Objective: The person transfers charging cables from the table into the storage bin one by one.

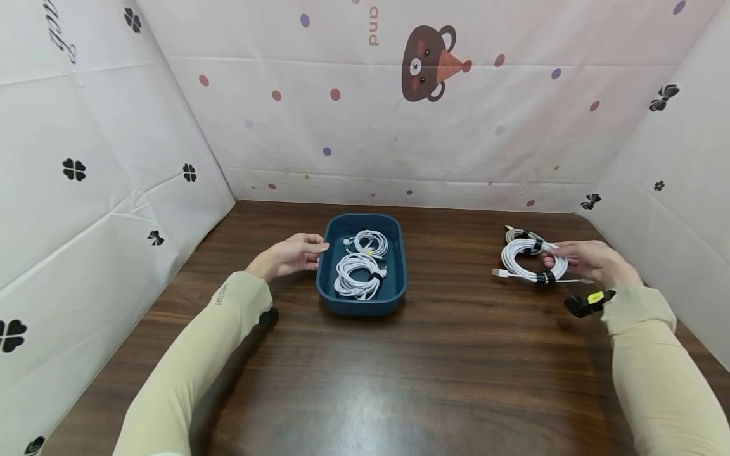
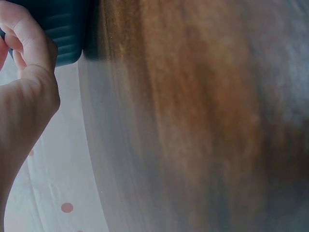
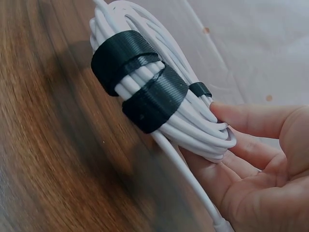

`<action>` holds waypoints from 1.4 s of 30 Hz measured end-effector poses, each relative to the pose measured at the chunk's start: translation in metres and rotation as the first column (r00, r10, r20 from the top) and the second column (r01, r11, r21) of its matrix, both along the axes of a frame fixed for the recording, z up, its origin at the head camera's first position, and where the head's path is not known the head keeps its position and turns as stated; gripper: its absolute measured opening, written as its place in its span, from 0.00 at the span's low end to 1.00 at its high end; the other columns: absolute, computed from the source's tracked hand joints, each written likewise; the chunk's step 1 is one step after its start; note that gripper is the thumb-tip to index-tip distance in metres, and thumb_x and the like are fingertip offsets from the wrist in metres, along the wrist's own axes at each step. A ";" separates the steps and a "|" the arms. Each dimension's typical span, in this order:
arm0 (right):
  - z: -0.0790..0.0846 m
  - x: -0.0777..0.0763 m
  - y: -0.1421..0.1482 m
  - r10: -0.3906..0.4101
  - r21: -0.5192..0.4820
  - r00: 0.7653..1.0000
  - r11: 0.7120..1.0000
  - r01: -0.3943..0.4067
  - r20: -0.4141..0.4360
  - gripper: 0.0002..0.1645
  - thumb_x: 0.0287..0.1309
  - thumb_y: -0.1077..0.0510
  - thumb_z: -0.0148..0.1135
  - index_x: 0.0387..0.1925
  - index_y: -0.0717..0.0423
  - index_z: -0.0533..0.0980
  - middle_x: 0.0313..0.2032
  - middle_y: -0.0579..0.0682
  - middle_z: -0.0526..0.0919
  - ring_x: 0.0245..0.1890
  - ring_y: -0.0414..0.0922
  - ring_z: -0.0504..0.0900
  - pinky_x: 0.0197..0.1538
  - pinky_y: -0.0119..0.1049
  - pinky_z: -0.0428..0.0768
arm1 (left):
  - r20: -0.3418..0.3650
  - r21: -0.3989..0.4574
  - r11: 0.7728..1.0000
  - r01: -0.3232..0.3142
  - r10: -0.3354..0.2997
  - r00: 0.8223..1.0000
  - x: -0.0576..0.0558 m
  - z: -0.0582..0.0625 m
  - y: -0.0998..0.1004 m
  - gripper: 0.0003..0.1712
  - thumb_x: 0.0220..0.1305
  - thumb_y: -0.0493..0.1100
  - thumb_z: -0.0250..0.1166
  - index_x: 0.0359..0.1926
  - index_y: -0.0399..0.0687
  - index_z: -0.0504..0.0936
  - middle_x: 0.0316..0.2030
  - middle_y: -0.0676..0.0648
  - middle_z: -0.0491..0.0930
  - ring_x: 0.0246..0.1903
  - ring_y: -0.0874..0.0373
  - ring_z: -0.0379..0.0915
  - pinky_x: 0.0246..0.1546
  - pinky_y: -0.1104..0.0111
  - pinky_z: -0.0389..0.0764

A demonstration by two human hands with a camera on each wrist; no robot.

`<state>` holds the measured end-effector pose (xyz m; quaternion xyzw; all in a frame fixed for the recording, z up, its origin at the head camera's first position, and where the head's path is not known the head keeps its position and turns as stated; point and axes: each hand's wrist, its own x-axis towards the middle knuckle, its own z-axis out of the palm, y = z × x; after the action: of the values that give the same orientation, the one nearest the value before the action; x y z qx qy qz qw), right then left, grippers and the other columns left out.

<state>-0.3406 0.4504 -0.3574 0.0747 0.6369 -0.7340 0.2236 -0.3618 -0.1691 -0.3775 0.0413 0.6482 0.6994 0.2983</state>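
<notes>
A blue plastic bin (image 1: 361, 308) stands on the table with two coiled white cables inside, a larger coil (image 1: 345, 283) in front and a smaller coil (image 1: 378, 239) behind. My left hand (image 1: 293, 255) grips the bin's left rim, its thumb at the edge; in the left wrist view the fingers partly hide the ribbed wall. At the right, my right hand (image 1: 593, 261) pinches a coiled white cable (image 3: 140, 21) bound with black straps (image 3: 159, 99). The coil is tilted up and its shadow falls on the wood. The cable's USB plug (image 1: 500, 273) points left.
Just behind the held coil lies another, smaller coiled cable (image 1: 509, 235) with a black strap. The dark wooden table (image 1: 456, 380) is bounded by a printed white sheet (image 1: 365, 139) at the back and both sides.
</notes>
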 end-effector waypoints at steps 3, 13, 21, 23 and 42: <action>-0.001 0.000 -0.003 -0.011 0.006 1.000 1.000 0.011 0.001 0.14 0.66 0.72 0.50 0.32 0.56 0.78 0.31 0.52 0.88 0.32 0.44 0.88 0.40 0.33 0.85 | 0.001 0.005 1.000 0.004 -0.004 1.000 0.000 0.000 0.000 0.03 0.69 0.41 0.58 0.38 0.46 0.73 0.32 0.47 0.77 0.29 0.58 0.76 0.34 0.69 0.82; -0.001 -0.003 -0.006 0.070 -0.023 0.997 0.997 -0.071 -0.033 0.14 0.68 0.71 0.47 0.34 0.57 0.79 0.33 0.51 0.88 0.33 0.42 0.88 0.41 0.32 0.84 | 0.003 0.007 1.000 0.005 -0.005 1.000 -0.001 -0.001 0.000 0.04 0.69 0.41 0.58 0.39 0.46 0.73 0.32 0.47 0.78 0.29 0.57 0.76 0.34 0.69 0.82; 0.001 -0.004 -0.016 0.018 0.011 0.999 1.000 -0.018 -0.037 0.12 0.67 0.72 0.48 0.35 0.57 0.77 0.32 0.51 0.87 0.32 0.43 0.88 0.40 0.32 0.84 | 0.008 0.006 1.000 0.003 -0.003 1.000 -0.001 -0.001 -0.001 0.06 0.68 0.42 0.59 0.41 0.45 0.72 0.33 0.46 0.78 0.29 0.57 0.77 0.34 0.69 0.83; 0.002 -0.003 -0.018 0.029 0.024 0.999 0.999 -0.027 -0.046 0.14 0.68 0.71 0.47 0.34 0.56 0.78 0.31 0.50 0.87 0.32 0.42 0.87 0.39 0.31 0.84 | 0.007 0.004 1.000 0.004 -0.004 1.000 -0.001 -0.001 -0.001 0.06 0.68 0.42 0.59 0.41 0.45 0.73 0.33 0.46 0.78 0.29 0.57 0.77 0.34 0.69 0.83; 0.010 -0.005 -0.036 0.027 0.013 0.997 1.000 -0.027 -0.075 0.13 0.68 0.71 0.48 0.36 0.56 0.77 0.32 0.49 0.87 0.32 0.42 0.87 0.40 0.31 0.84 | -0.001 -0.008 1.000 -0.006 0.006 1.000 -0.003 -0.003 0.000 0.06 0.69 0.42 0.59 0.41 0.45 0.72 0.32 0.47 0.78 0.29 0.58 0.76 0.34 0.69 0.82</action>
<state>-0.3458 0.4141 -0.3472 0.0398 0.6501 -0.7294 0.2090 -0.3644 -0.1695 -0.3808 0.0386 0.6513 0.6976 0.2962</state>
